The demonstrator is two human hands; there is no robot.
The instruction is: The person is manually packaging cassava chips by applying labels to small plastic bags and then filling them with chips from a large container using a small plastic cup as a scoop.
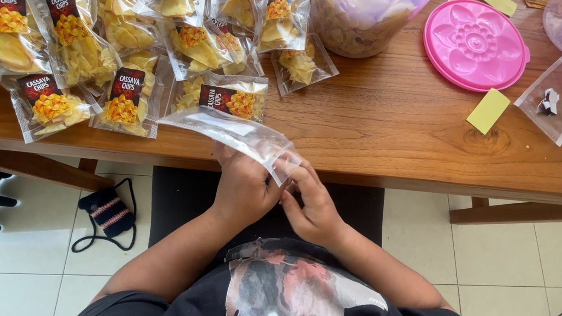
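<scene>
Pouch, clear and seemingly empty, is lying across the near edge of the wooden table, just in front of the filled chip packets. Both hands are gripping it there, likely using the edge as support. Left hand is curling its fingers up against the pouch's underside; right hand is pinching the pouch's end corner, wrists close together below the table edge.
</scene>
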